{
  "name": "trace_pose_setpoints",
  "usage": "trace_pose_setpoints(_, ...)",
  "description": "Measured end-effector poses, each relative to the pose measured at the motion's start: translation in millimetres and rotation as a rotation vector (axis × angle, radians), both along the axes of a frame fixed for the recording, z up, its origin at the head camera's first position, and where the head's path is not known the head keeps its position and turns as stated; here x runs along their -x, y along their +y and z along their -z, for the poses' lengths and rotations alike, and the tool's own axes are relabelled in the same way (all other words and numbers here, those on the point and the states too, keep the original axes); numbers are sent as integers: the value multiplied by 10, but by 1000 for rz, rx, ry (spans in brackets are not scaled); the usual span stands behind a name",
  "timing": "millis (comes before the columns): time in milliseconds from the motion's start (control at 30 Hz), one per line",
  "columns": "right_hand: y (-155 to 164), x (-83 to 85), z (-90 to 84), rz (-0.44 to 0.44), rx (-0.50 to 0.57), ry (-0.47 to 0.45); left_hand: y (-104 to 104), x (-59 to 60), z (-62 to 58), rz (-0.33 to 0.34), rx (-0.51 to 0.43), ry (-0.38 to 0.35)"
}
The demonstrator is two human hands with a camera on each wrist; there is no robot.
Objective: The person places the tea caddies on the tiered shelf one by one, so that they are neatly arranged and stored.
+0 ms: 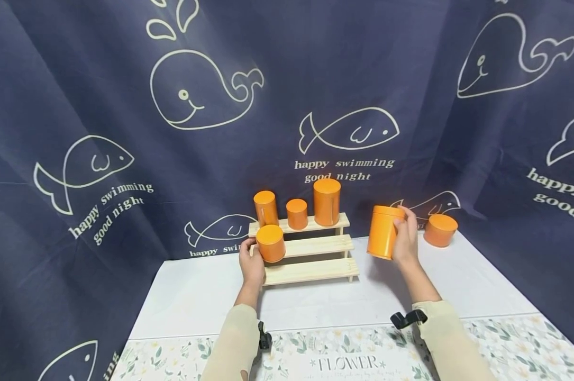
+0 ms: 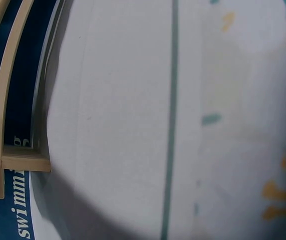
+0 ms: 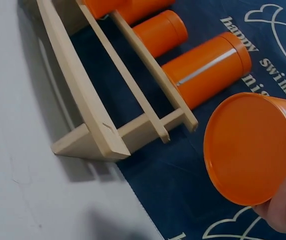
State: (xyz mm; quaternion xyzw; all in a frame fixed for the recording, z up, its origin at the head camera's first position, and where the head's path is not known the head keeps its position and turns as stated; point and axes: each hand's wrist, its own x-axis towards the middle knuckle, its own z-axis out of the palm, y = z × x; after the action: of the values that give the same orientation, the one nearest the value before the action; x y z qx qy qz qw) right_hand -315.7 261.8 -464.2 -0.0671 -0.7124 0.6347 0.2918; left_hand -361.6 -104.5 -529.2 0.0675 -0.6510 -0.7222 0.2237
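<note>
My right hand (image 1: 406,238) grips a tall orange canister (image 1: 382,233) from its right side, holding it up to the right of the wooden rack, slightly tilted. The right wrist view shows its round base (image 3: 250,150). At the rack's left end, my left hand (image 1: 252,263) holds a short, wide orange canister (image 1: 270,244) by its left side; this canister overlaps the middle shelf in the head view. Along the top shelf (image 1: 287,227) stand a slim canister (image 1: 266,208), a small one (image 1: 297,214) and a large tall one (image 1: 327,202).
Another short orange canister (image 1: 440,231) stands at the back right of the white table (image 1: 315,309). The three-tier rack's bottom shelf (image 1: 310,270) faces me. A dark blue curtain (image 1: 277,148) hangs close behind. Nearer me lies a flower-patterned cloth (image 1: 344,346).
</note>
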Motion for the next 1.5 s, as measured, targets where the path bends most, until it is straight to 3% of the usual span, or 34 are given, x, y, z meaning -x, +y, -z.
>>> trace_pose_setpoints(267, -101, 3, 26, -45, 19, 55, 11, -14, 6, 3, -3, -6)
trace_pose_setpoints(567, -320, -219, -236, -96, -10, 110, 1, -1, 26, -4, 21, -19)
trace_pose_setpoints(733, -396, -257, -284, -116, -2, 120, -2, 6, 33, -2, 17, -15)
trace_pose_setpoints(1067, -408, -55, -57, -140, -29, 156, -1, 18, 30, -9, 19, -12)
trace_pose_setpoints(1500, -587, -78, -86, -227, -21, 202, 5, 6, 6, -15, 36, -12)
